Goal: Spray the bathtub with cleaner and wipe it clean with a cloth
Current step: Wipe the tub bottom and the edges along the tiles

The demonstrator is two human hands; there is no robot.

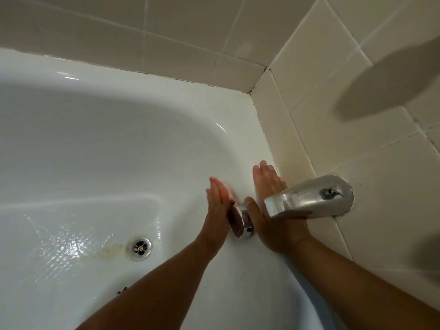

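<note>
Beige wall tiles (333, 67) with dark grout meet in a corner above the far end of the white bathtub (107, 144), which fills the left and middle of our view. We are looking down into it. Its floor is wet and glistens around the round metal drain (140, 248), and a yellowish stain (110, 250) lies just left of the drain. A few dark specks (122, 290) sit on the tub floor beside our left forearm.

A chrome spout (309, 196) sticks out from the right-hand wall over the end of the tub, with a small knob (329, 192) on top. Lower on the tub's end wall there is a chrome overflow fitting (240, 222).

Both our bare arms reach in from the bottom edge. Our left hand (217, 201) is seen edge-on just left of the fitting. Its fingers are straight and pressed together, holding nothing, and the fingertips are blurred. Our right hand (262, 189) lies just right of the fitting with the palm turned up, fingers straight and close together, holding nothing. The spout's mouth overlaps its palm, so part of the hand is hidden. We cannot tell whether either hand touches the tub wall.

A broad soft shadow (385, 84) falls across the tiles at upper right.
</note>
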